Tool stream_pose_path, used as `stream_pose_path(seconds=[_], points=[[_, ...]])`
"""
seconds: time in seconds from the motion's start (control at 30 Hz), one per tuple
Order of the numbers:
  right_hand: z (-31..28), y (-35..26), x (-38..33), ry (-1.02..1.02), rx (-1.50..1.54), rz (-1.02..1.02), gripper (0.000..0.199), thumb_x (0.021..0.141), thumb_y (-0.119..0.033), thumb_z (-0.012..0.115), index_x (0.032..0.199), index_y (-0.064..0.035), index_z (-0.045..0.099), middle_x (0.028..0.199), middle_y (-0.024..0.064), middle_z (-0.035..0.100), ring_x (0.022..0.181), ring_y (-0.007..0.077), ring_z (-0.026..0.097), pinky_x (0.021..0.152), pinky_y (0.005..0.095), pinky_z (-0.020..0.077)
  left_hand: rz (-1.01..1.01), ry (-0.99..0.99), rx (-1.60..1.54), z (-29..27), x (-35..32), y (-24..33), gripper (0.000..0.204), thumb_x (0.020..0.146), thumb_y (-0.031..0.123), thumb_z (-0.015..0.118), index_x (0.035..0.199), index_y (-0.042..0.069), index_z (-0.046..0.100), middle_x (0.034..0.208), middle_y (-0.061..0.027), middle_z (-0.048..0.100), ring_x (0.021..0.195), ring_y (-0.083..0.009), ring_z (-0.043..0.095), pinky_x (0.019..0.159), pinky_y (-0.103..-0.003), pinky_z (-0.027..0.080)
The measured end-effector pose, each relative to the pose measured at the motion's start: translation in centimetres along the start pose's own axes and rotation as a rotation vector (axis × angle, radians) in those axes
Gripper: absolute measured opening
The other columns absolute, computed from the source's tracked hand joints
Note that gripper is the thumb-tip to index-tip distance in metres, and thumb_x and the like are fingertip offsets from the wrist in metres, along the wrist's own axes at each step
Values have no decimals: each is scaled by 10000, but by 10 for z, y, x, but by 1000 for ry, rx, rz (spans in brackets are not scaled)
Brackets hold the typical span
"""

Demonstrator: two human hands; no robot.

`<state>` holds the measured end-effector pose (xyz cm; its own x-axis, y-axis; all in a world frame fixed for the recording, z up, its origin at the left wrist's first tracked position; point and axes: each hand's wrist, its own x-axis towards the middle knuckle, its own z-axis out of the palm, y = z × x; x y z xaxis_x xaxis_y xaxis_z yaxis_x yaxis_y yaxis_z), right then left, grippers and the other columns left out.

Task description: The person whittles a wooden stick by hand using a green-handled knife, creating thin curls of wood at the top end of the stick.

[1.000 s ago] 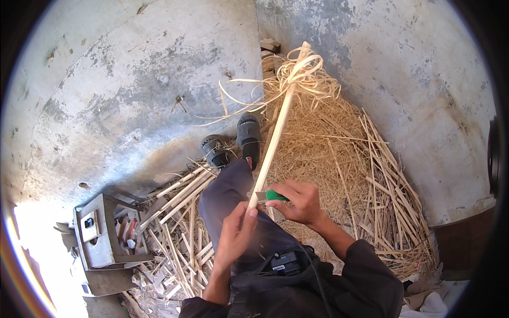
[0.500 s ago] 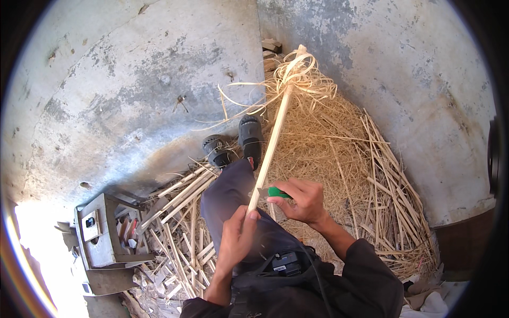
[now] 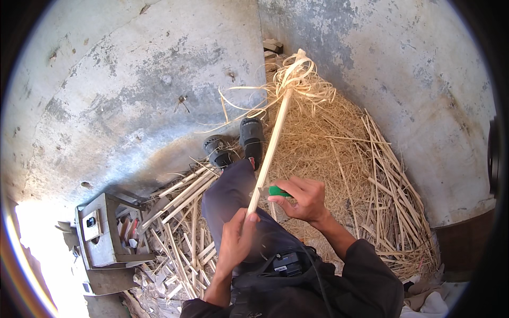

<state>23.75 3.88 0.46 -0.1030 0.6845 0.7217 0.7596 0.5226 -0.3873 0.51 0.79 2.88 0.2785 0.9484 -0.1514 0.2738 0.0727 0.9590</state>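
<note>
My left hand (image 3: 237, 239) is closed around the near end of a long pale stick (image 3: 275, 135), likely split bamboo or wood, which slants up and away from me. Thin curled shavings (image 3: 303, 79) bunch around its far end, with long loose strips trailing left. My right hand (image 3: 303, 200) grips a knife with a green handle (image 3: 279, 191). Its short blade lies against the stick, a little beyond my left thumb. The fingers of that hand hide part of the handle.
Straw-like shavings (image 3: 313, 140) heap over the floor ahead. Loose sticks lie in piles at right (image 3: 395, 212) and left (image 3: 183, 204). A worn wooden stool (image 3: 103, 233) lies at the left. Grey walls (image 3: 159, 69) meet beyond my shoes (image 3: 251, 131).
The stick's far end and its shavings have dipped slightly toward me. Both hands keep their grips in nearly the same place.
</note>
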Motion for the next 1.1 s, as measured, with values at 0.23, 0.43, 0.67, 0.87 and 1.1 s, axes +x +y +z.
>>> stream_pose_path(seconds=[0.23,0.43,0.67,0.87,1.1], points=[[-3,-5,3,-20,20,31,355,924,-452,828,1000,-106,810,739,35,685,564,234,647,518,363,489,-7,-5,-7,-1,-3,-3,286,1144,270,582,1030,18,659,698,12,531,676,-73,480,617,-298,402],[0,-6,4,-3,29,32,353,929,-449,827,1000,-103,811,743,44,699,562,236,647,519,363,490,-23,-3,-21,-2,-8,-5,278,1144,258,576,1032,16,653,710,8,537,688,-73,484,620,-300,405],[1,-5,7,13,46,25,357,938,-451,820,999,-100,812,747,53,714,558,237,650,516,361,492,63,23,-48,-1,-10,-13,313,1164,313,552,1015,53,644,695,80,476,613,-9,397,548,-232,295],[3,-5,8,33,49,27,362,937,-456,820,985,-97,808,744,53,716,550,238,649,510,360,489,-15,10,2,-7,-16,-11,271,1143,233,573,1025,4,657,707,-21,543,705,-85,493,634,-321,426],[3,3,14,68,56,72,310,935,-425,834,1011,-124,823,772,31,746,584,217,695,515,346,508,-32,1,7,-7,-24,-14,273,1141,235,577,1035,-1,665,701,-39,549,694,-90,495,629,-333,429]])
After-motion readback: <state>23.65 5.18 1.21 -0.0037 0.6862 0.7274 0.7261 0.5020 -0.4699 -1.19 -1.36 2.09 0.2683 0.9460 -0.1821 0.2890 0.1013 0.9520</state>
